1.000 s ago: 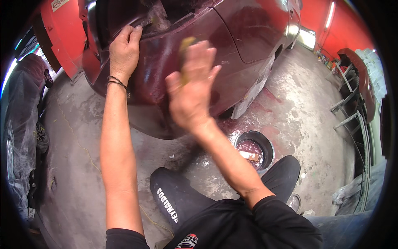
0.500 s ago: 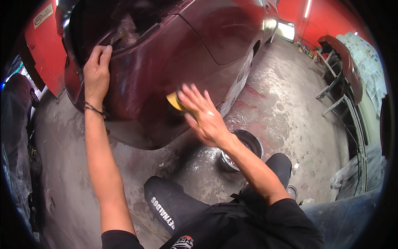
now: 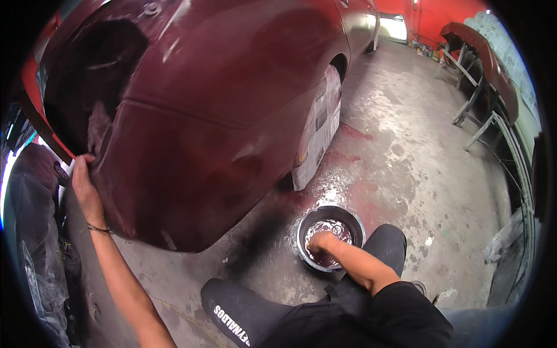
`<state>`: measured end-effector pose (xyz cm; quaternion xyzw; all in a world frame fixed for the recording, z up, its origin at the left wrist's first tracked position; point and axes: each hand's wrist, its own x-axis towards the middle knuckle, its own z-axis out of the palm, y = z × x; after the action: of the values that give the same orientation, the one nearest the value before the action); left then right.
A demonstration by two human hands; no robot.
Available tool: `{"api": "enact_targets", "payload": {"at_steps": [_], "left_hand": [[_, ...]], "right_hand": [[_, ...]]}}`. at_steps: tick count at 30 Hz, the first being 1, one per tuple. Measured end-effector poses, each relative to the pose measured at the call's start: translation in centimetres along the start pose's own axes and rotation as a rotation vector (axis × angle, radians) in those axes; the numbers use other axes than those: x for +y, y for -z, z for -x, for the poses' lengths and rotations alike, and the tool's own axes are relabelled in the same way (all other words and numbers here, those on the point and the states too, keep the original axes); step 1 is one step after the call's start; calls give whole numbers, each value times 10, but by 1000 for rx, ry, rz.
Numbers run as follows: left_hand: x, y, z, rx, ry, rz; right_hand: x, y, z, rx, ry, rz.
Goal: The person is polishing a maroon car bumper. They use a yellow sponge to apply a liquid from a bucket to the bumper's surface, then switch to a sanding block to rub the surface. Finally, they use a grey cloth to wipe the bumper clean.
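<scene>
My left hand [image 3: 86, 182] grips the edge of the dark red car bumper [image 3: 185, 174], its fingertips bent over the rim of the opening. The bumper's surface is dull, with wet-looking patches and pale marks. Down in a black bucket [image 3: 301, 232] on the floor is my right hand [image 3: 322, 241], at the level of the rippling, reddish water [image 3: 339, 229]. Its fingers are hidden, so whether they hold anything does not show. The bucket stands beside my right knee, right of the bumper's lower corner.
Newspaper masking [image 3: 320, 124] covers the car's wheel. A metal stand [image 3: 481, 95] bearing a red panel [image 3: 493, 69] is on the right. Plastic-covered things [image 3: 38, 226] line the left. Reddish wet stains mark the concrete floor [image 3: 400, 174]; a thin yellow cord [image 3: 185, 316] lies near my leg.
My right hand has left the bumper, where it held a yellow and black sanding pad, and gone down into the bucket. My view has shifted; my left hand stays at the bumper's edge.
</scene>
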<state>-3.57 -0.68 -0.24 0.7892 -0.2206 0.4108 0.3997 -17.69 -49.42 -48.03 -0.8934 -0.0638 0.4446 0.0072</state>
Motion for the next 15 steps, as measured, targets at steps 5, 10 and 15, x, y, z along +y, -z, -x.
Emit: {"api": "enact_targets", "payload": {"at_steps": [5,10,15], "left_hand": [[-4,21,5,-17,-21,-114],[-5,27,21,11,50,-319],[24,10,74,192,229,-505]], "right_hand": [[-7,-41,-19,-71,76,-5],[15,-10,-22,-230,354,-38],[43,54,33,-29,424,-124]]}}
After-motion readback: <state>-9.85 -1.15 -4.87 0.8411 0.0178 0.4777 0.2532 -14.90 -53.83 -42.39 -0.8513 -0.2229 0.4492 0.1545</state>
